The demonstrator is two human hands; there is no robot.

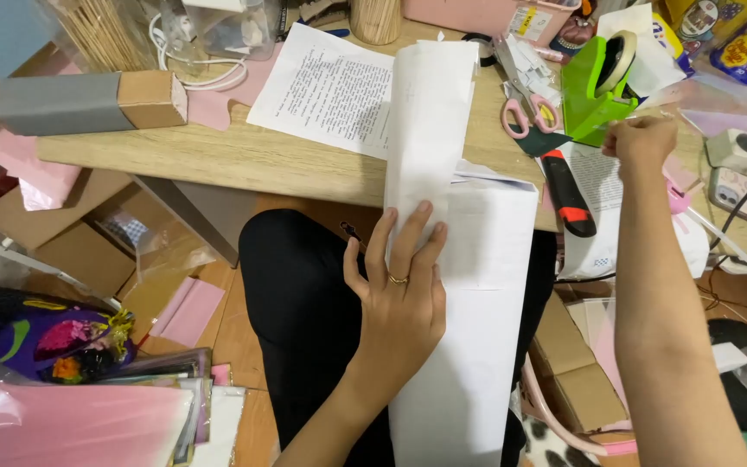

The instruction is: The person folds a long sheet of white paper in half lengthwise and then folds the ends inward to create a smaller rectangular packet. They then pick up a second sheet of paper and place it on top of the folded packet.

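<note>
My left hand (399, 290) lies flat with fingers spread on a long folded sheet of white paper (469, 259) that runs from the wooden desk (218, 156) down over my lap. It presses the paper's folded left edge. My right hand (641, 143) is raised at the green tape dispenser (594, 91), fingers pinched together near its front; any tape between the fingers is too thin to make out. A ring sits on my left hand.
A red and black utility knife (568, 195), pink-handled scissors (529, 117) and a printed page (326, 86) lie on the desk. A grey-wrapped cardboard box (88, 99) rests at the left. Cardboard boxes, pink sheets and bags crowd the floor on both sides.
</note>
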